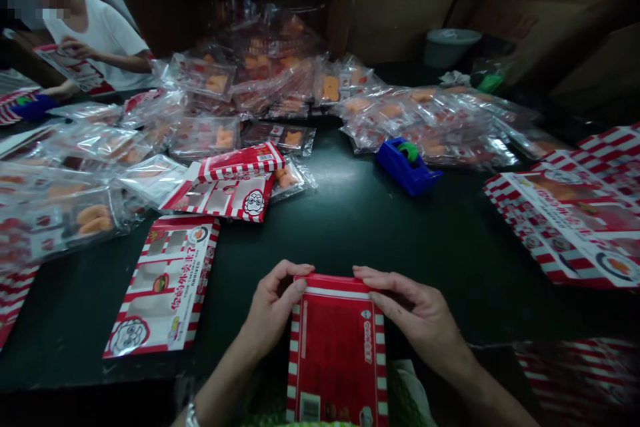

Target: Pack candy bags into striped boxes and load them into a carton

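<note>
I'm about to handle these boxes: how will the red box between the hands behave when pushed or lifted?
The red box looks like thin card, so it is probably light. Its straight edges suggest it keeps its shape, though hard pressure may dent it. Its flat, broad face makes rolling unlikely.

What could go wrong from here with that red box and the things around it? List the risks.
The left hand and right hand pinch the red box near its top corners; pressing too hard might crease it.
Red-and-white packaging overlaps a shiny plastic bag, so it could slide if bumped.
</note>
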{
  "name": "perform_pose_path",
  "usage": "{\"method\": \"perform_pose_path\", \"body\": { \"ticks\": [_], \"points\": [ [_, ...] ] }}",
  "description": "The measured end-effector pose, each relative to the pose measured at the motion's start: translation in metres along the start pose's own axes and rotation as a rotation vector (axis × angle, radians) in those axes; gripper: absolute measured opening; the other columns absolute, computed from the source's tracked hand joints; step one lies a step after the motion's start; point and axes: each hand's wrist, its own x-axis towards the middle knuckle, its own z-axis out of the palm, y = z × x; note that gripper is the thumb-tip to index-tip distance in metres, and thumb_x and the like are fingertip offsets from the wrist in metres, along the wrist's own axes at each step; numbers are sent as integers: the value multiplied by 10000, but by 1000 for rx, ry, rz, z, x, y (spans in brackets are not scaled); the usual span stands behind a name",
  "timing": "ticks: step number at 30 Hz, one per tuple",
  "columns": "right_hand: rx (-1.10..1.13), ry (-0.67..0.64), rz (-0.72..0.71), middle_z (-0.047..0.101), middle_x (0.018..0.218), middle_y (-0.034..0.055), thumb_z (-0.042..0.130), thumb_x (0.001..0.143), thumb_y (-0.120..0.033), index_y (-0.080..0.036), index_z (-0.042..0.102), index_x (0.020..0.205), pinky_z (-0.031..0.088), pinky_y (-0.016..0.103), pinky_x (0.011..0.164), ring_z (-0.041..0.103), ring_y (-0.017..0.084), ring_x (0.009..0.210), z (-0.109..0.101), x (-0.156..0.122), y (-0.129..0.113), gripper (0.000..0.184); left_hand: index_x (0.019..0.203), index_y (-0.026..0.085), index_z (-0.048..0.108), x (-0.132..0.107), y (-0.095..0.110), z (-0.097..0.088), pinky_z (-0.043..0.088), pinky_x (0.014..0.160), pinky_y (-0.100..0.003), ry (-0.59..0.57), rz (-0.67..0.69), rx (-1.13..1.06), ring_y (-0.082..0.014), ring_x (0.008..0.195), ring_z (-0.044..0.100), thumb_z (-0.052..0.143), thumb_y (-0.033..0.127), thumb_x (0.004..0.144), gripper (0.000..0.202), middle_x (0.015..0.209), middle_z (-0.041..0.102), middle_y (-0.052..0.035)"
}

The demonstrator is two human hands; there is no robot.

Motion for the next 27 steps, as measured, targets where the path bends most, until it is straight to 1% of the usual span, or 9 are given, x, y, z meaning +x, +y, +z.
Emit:
{"method": "perform_pose_path", "body": {
  "ticks": [3,7,10,12,14,17,21,24,27],
  "points": [
    [116,38,31,744,1062,67,710,793,-330,-252,764,874,513,397,967,667,244,1063,4,-4,23,124,996,198,630,-7,-7,13,474,822,-283,133,-24,90,-190,925,632,469,394,925,264,989,691,-56],
    [191,11,121,739,1060,97,731,765,-404,-220,766,916,520,442,936,679,270,1011,-10,8,25,241,860,195,627,-1,-9,14,470,753,-271,122,-85,122,-194,825,615,505,463,882,296,847,671,-34],
    [135,296,122,714,1084,101,744,728,-461,-196,728,983,542,438,884,670,270,984,-54,45,7,368,785,194,618,9,-10,9,481,699,-262,148,-157,22,-191,758,612,564,514,813,325,806,671,-22],
    [113,556,62,615,1269,65,620,844,-470,-240,641,1125,500,390,961,545,237,1204,-92,78,-8,364,781,198,620,14,-11,9,488,678,-252,181,-202,-49,-188,747,618,591,534,782,337,799,675,-11],
    [76,682,86,503,1392,57,584,899,-387,-254,549,1239,472,386,989,451,224,1292,-124,114,-21,367,764,200,624,16,-11,10,492,669,-242,209,-199,-71,-185,736,620,619,543,750,344,757,665,1],
    [47,641,246,558,1283,93,622,898,-344,-178,575,1189,510,441,905,557,244,1138,-147,159,-33,338,737,197,631,18,-13,12,497,644,-238,232,-153,-38,-189,719,622,644,561,719,364,724,661,-3],
    [68,538,433,611,1145,79,607,915,-329,-149,595,1139,548,400,805,621,202,964,-151,191,-39,287,774,200,644,20,-18,9,512,653,-242,225,-136,-25,-205,768,647,639,601,725,404,782,690,-23],
    [106,541,444,604,1163,83,590,926,-337,-157,580,1173,548,402,805,620,204,968,-152,195,-40,307,800,204,651,21,-23,6,514,694,-247,208,-130,-26,-209,799,652,622,616,742,417,806,697,-24],
    [151,580,356,604,1163,83,574,935,-344,-157,570,1190,551,397,798,623,201,960,-150,186,-35,316,805,206,659,22,-24,4,511,705,-249,208,-128,-16,-207,796,649,610,615,753,416,807,699,-21]
  ]
}}
